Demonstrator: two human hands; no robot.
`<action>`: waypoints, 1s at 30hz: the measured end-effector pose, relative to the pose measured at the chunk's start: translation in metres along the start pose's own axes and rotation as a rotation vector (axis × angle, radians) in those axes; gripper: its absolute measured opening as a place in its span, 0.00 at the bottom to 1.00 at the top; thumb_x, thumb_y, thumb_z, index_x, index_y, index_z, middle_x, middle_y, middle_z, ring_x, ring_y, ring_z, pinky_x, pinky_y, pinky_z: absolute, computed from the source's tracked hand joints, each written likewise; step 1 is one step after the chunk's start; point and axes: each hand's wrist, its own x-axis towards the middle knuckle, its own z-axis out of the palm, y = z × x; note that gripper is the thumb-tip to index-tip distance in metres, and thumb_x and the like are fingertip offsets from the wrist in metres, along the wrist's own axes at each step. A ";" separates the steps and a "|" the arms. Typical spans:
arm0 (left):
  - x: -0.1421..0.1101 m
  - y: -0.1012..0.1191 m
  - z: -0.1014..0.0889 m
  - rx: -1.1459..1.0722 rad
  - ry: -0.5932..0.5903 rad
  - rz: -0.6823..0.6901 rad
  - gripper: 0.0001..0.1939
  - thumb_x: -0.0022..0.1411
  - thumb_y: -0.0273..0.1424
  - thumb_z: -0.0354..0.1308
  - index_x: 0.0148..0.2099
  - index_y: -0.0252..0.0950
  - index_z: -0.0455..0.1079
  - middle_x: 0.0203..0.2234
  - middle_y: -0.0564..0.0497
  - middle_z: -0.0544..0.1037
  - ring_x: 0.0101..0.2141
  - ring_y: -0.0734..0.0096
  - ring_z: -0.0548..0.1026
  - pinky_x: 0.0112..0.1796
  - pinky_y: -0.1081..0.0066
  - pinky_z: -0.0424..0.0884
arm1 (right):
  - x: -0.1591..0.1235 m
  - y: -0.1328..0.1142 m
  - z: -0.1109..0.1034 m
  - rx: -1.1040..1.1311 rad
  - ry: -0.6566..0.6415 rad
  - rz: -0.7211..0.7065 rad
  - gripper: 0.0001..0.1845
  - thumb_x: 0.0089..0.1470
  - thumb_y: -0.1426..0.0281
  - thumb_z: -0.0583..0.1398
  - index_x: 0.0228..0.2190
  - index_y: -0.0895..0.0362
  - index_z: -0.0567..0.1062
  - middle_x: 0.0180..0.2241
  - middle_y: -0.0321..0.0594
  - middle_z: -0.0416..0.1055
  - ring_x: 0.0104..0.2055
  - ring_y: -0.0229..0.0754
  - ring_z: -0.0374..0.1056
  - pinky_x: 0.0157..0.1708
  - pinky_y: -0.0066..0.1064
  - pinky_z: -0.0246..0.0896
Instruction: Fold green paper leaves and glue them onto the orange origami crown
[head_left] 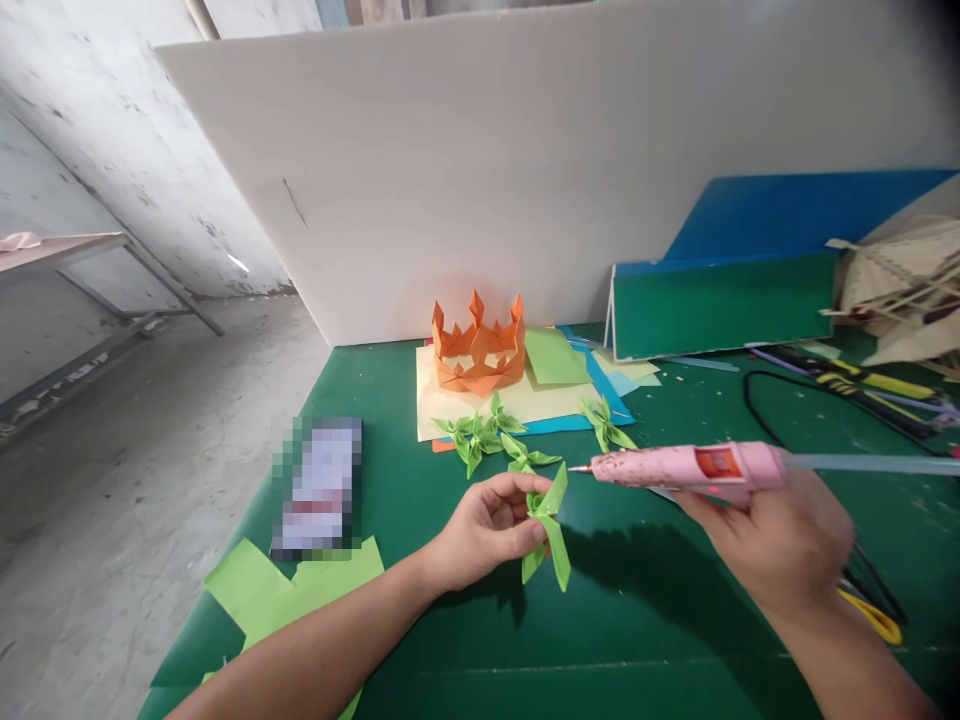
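My left hand (486,530) pinches a folded green paper leaf piece (550,530) just above the green table (645,620). My right hand (780,540) grips a pink glue gun (686,467), held level, its metal tip pointing left and a short gap from the leaf piece. A glue stick (870,463) juts from the gun's back end. Behind them lie several more green folded leaves (480,436). An orange folded paper crown (478,348) stands on a pale yellow sheet (450,405).
A white board (570,170) walls the table's back. A green and blue folded card (720,300) stands at right, with a black cable (757,410), tools and a stick-built model (900,290). Green paper scraps (285,590) and a blurred-out flat object (319,487) lie at left.
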 end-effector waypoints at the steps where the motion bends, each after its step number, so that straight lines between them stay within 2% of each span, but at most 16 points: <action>1: 0.000 0.000 0.000 -0.003 -0.007 0.001 0.17 0.49 0.29 0.70 0.43 0.36 0.75 0.30 0.50 0.79 0.29 0.74 0.75 0.31 0.75 0.71 | 0.002 -0.001 0.000 -0.042 0.019 0.009 0.18 0.52 0.53 0.61 0.26 0.56 0.71 0.22 0.43 0.68 0.26 0.45 0.65 0.25 0.32 0.52; 4: 0.000 -0.001 -0.001 0.006 -0.013 0.013 0.16 0.50 0.29 0.70 0.43 0.36 0.75 0.29 0.51 0.78 0.28 0.75 0.75 0.31 0.75 0.71 | 0.009 0.002 0.001 -0.079 -0.050 0.140 0.21 0.54 0.49 0.56 0.29 0.55 0.69 0.22 0.43 0.66 0.25 0.45 0.64 0.23 0.31 0.50; 9: 0.000 -0.001 -0.003 0.057 0.048 0.041 0.16 0.51 0.29 0.70 0.43 0.37 0.75 0.27 0.53 0.75 0.26 0.76 0.74 0.30 0.75 0.71 | 0.017 0.025 0.005 0.029 -0.363 0.490 0.20 0.56 0.48 0.52 0.30 0.53 0.65 0.21 0.38 0.66 0.21 0.42 0.60 0.20 0.30 0.45; 13: 0.001 0.000 -0.003 0.050 0.066 0.065 0.15 0.51 0.29 0.69 0.43 0.37 0.75 0.28 0.53 0.75 0.28 0.78 0.72 0.30 0.78 0.70 | 0.016 0.049 0.009 0.052 -0.502 0.582 0.24 0.58 0.47 0.47 0.27 0.52 0.65 0.20 0.37 0.65 0.22 0.42 0.60 0.22 0.30 0.46; 20: 0.003 0.000 -0.004 0.109 0.097 0.088 0.16 0.51 0.31 0.70 0.43 0.36 0.74 0.28 0.52 0.73 0.28 0.78 0.70 0.31 0.77 0.69 | 0.003 0.087 0.023 0.078 -0.647 0.372 0.27 0.60 0.48 0.44 0.26 0.54 0.68 0.30 0.44 0.70 0.35 0.47 0.67 0.32 0.34 0.55; 25: 0.002 0.000 -0.001 0.134 0.084 0.077 0.17 0.52 0.31 0.69 0.44 0.36 0.71 0.29 0.52 0.72 0.29 0.78 0.69 0.32 0.77 0.69 | -0.001 0.093 0.021 0.161 -0.723 0.326 0.23 0.59 0.51 0.50 0.27 0.53 0.72 0.30 0.43 0.73 0.35 0.46 0.71 0.32 0.32 0.62; 27: 0.002 0.000 0.000 0.141 0.076 0.075 0.17 0.52 0.31 0.69 0.44 0.36 0.71 0.30 0.52 0.71 0.29 0.78 0.69 0.32 0.77 0.69 | -0.002 0.091 0.019 0.187 -0.708 0.271 0.19 0.60 0.54 0.52 0.28 0.53 0.73 0.30 0.43 0.74 0.34 0.45 0.73 0.29 0.30 0.62; 30: 0.001 0.000 0.000 0.149 0.077 0.066 0.18 0.52 0.31 0.69 0.44 0.36 0.69 0.29 0.53 0.71 0.29 0.77 0.69 0.32 0.76 0.69 | -0.003 0.089 0.020 0.163 -0.608 0.168 0.16 0.60 0.58 0.53 0.27 0.53 0.72 0.28 0.43 0.74 0.31 0.44 0.73 0.25 0.29 0.61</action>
